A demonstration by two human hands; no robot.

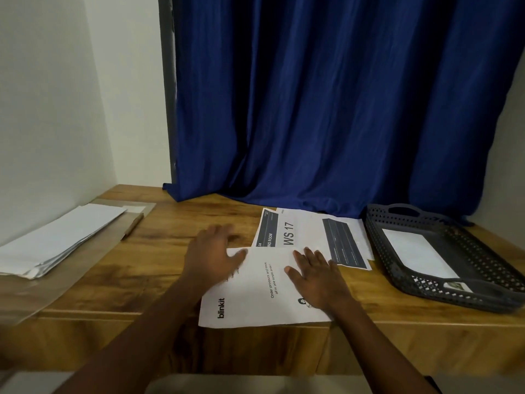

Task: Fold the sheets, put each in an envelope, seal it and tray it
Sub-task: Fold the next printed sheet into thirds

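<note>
If the hands slip now, the printed sheet (264, 288) could slide off the worktop (170, 228), because its near edge already sits right at the front edge. The right hand (315, 277) lies flat on the sheet with its fingers spread, pressing it down. The left hand (211, 251) rests at the sheet's far left corner with loose fingers; it is blurred, so I cannot tell if it pinches the corner. A fold made while the paper is crooked would come out uneven and might not fit an envelope. Another printed sheet (309, 234) lies just behind, partly under the first one, and could get dragged along. The dark tray (397, 223) on the right holds one white envelope (417, 254). A pile of white envelopes (56, 237) waits on the left, well apart from the hands.
</note>
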